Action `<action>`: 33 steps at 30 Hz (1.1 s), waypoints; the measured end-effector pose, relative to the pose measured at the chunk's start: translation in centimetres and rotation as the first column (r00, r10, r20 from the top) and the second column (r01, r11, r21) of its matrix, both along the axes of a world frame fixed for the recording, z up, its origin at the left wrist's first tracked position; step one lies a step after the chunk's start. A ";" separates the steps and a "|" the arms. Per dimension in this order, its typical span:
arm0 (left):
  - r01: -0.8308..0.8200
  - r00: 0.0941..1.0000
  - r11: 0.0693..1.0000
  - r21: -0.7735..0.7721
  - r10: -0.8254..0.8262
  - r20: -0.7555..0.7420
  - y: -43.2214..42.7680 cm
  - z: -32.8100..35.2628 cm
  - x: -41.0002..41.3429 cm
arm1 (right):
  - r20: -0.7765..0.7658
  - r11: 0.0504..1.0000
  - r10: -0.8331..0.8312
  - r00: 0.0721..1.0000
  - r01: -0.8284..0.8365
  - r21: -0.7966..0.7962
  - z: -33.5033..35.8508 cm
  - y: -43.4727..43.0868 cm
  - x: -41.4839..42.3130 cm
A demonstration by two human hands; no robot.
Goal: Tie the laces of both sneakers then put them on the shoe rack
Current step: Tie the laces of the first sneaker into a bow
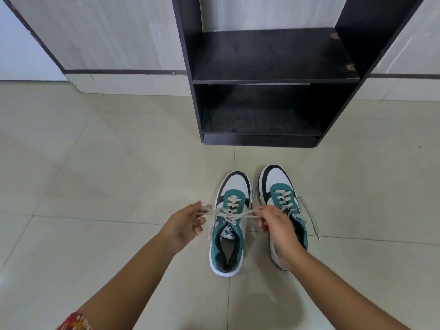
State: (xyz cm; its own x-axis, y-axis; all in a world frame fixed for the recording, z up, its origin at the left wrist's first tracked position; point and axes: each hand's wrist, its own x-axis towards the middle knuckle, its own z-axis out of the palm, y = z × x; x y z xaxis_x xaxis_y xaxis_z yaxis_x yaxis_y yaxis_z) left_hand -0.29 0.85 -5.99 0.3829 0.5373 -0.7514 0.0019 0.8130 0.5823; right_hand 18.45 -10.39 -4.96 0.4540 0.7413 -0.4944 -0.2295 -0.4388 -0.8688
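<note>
Two teal, white and black sneakers stand side by side on the tiled floor, toes toward the rack. My left hand (188, 222) pinches one lace end of the left sneaker (229, 225) and my right hand (276, 222) pinches the other; the laces (247, 213) are crossed above the tongue and stretched sideways. The right sneaker (283, 196) is partly hidden by my right hand, and its loose lace (309, 215) trails onto the floor at its right. A black shoe rack (273, 79) stands just beyond the sneakers, its two visible shelves bare.
Light marbled wall panels (107, 39) run behind the rack. Pale floor tiles (95, 186) spread to the left and right of the sneakers. A red patterned sleeve (76, 322) shows on my left arm at the bottom edge.
</note>
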 end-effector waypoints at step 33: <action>0.155 0.933 0.918 0.364 -0.015 -0.360 -4.6 -2.2 0.6 | 0.231 0.911 0.386 0.893 -0.330 -0.247 0.1 -0.7 0.8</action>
State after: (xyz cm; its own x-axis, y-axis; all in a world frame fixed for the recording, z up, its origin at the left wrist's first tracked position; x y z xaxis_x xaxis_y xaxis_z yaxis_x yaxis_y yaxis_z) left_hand 0.29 -3.75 -8.21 0.1965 0.7848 -0.5877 0.3172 0.5163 0.7955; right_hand 19.25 -11.09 -4.87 0.3125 0.7793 -0.5432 0.2057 -0.6137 -0.7622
